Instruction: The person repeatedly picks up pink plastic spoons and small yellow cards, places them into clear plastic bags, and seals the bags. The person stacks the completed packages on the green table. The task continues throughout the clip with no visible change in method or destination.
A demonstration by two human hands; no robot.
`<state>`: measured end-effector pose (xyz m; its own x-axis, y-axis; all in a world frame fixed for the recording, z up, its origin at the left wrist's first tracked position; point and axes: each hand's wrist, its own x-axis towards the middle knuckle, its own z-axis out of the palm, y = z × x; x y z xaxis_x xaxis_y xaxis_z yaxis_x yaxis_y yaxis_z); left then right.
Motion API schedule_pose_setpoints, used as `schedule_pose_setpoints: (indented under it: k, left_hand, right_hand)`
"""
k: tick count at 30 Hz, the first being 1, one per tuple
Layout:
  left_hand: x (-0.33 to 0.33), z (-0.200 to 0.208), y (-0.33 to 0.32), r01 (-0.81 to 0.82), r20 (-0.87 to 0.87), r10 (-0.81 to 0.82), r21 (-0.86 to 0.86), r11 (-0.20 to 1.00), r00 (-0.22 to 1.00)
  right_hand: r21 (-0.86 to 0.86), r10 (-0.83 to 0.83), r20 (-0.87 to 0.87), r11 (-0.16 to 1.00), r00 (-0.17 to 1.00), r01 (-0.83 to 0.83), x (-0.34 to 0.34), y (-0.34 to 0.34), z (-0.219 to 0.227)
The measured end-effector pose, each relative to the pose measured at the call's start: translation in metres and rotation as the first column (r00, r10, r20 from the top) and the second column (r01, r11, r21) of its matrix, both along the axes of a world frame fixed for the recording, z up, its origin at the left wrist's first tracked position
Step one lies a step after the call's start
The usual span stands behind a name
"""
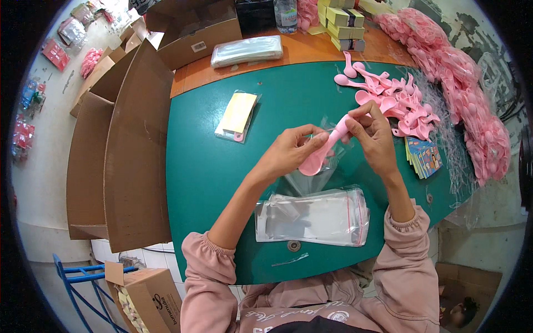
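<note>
Pink spoon (pixel 314 161) pinched in two hands over a green tabletop (pixel 205 183)

Closest to the body, two dusty-pink sleeves (pixel 408 252) with gathered cuffs reach forward across the table's near edge. A thin scrap of clear film (pixel 290 260) lies there, and just past it sits a stack of clear plastic bags (pixel 311 219), a red line running down near its right-hand end.

Above and beyond the stack, the spoon is up in the air, tilted, its bowl low and to the left. The left hand (pixel 295 149) has thumb and fingers pressed together around it near the bowl; the right hand (pixel 373 136) nips the upper end between thumb and fingertips. Clear plastic (pixel 333 161) shows behind and below the spoon; I can't tell which fingers touch it.

Off to the right is a fanned stack of printed cards (pixel 423 158). To the left, well apart from the hands, lies a clear packet (pixel 239 114) with a yellow card inside. Farther on, loose pink spoons (pixel 402 97) are heaped beside a long pink bundle (pixel 444 72). Along the far wooden strip (pixel 311 47) rest a pack of clear sleeves (pixel 247 51), a bottle (pixel 285 15) and stacked yellow cards (pixel 344 25).
</note>
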<state>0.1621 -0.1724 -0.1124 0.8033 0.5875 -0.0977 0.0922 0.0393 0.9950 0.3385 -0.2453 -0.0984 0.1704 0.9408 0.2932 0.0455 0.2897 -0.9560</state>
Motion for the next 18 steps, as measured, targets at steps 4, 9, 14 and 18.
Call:
schedule_pose_setpoints:
  k: [4, 9, 14, 18]
  left_hand:
    - [-0.007, 0.013, 0.006, 0.161, -0.025, -0.167, -0.143, 0.976, 0.986]
    - [-0.013, 0.02, 0.005, 0.157, 0.038, -0.152, -0.208, 0.965, 0.988]
    - [-0.01, 0.018, 0.006, 0.178, -0.007, -0.18, -0.113, 0.978, 0.984]
    - [-0.009, 0.02, 0.004, 0.139, 0.092, -0.122, -0.213, 0.967, 0.988]
  right_hand:
    - [0.088, -0.117, 0.074, 0.99, 0.99, 0.11, 0.004, -0.002, 0.0]
    - [0.121, -0.036, -0.056, 0.992, 0.998, 0.043, 0.002, -0.001, -0.002]
    - [0.137, 0.111, 0.22, 0.98, 0.969, -0.144, -0.002, -0.004, -0.003]
    - [0.115, 0.231, 0.322, 0.953, 0.918, -0.28, -0.008, -0.006, 0.003]
